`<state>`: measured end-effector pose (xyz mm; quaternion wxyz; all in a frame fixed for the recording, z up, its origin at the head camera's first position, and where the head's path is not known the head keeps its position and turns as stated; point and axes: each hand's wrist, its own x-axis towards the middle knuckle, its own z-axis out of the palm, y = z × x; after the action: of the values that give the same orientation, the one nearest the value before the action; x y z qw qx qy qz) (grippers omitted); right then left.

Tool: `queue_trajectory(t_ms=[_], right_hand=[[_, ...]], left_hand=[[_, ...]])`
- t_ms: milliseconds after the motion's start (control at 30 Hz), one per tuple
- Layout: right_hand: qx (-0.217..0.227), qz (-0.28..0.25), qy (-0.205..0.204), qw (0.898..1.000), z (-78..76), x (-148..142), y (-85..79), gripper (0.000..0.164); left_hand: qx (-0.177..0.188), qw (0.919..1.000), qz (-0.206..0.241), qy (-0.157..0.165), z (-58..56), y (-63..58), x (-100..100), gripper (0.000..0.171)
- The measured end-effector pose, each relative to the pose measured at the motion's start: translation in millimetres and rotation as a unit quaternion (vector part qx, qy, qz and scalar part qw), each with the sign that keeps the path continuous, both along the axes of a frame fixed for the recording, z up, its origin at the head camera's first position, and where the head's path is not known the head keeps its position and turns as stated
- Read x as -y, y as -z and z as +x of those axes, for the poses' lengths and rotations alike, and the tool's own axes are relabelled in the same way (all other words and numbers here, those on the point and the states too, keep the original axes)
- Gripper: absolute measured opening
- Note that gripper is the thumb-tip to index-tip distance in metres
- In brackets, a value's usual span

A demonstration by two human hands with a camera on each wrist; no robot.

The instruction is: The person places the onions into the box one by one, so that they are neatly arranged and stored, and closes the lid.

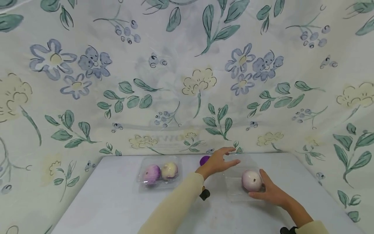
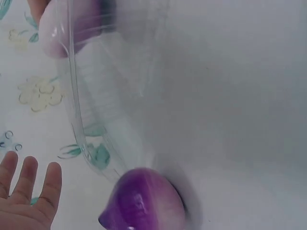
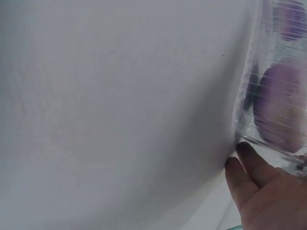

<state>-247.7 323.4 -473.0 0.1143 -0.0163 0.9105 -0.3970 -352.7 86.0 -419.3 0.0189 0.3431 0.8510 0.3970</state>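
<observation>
In the head view, a pale purple onion (image 1: 252, 180) sits in a clear plastic container (image 1: 233, 193) at the right of the table. My right hand (image 1: 271, 191) is at the container's right end, thumb and forefinger spread around the onion's side. In the right wrist view, its fingertips (image 3: 234, 160) touch the container's outer edge, with the onion behind the ribbed plastic. My left hand (image 1: 219, 162) hovers over the container's far left side, fingers apart and holding nothing. Beside that hand lies a darker purple onion (image 1: 204, 160), partly hidden behind it and shown larger in the left wrist view.
A second clear container (image 1: 159, 187) stands left of centre, with a purple onion (image 1: 152, 174) and a yellowish onion (image 1: 169, 170) inside. The white table (image 1: 96, 201) ends at the back against a floral cloth (image 1: 175, 81). Dark camera mounts (image 1: 205, 194) are worn at both wrists.
</observation>
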Motion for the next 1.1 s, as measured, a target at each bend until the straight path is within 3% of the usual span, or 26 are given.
queue_trajectory(t_ms=[333,633,1100], right_hand=[[0.005,0.002,0.011,1.0,0.2,0.1,0.7,0.125],[-0.002,0.001,0.002,1.0,-1.5,-3.0,2.1,0.123],[0.003,-0.002,0.001,1.0,0.0,2.2,2.5,0.123]], left_hand=[[-0.008,0.9996,-0.012,-0.025,-5.0,-4.0,12.2,0.058],[-0.006,0.9987,0.015,-0.048,-9.7,-6.9,16.9,0.054],[-0.007,0.9978,0.022,-0.063,-17.3,-1.9,41.6,0.056]])
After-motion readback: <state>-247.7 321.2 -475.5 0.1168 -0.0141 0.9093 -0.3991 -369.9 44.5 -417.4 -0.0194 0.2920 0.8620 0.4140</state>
